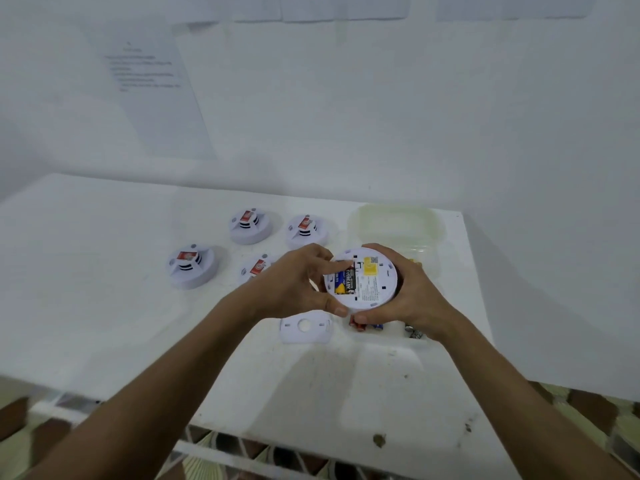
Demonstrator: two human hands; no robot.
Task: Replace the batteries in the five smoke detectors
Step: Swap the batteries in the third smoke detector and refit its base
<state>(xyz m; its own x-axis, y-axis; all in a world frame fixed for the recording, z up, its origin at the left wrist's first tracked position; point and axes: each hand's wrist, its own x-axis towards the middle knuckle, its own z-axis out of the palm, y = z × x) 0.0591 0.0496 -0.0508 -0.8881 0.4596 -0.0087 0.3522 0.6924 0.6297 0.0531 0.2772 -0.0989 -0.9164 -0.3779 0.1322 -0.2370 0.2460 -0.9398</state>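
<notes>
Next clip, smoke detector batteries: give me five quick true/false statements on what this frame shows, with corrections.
1. Both hands hold the upturned detector. True.
2. Its battery bay is empty. False: a battery sits in it.
3. Four other detectors stand on the table. True.
4. The mounting plate is fitted on the held detector. False: it lies on the table below the hands.
5. The left hand rests flat on the table. False: its fingers touch the battery while the right hand grips the rim.

The white smoke detector [363,278] is showing a yellow label [370,269]; its battery [345,280] is showing blue, black and yellow; the table [104,306] is looking white.
</notes>
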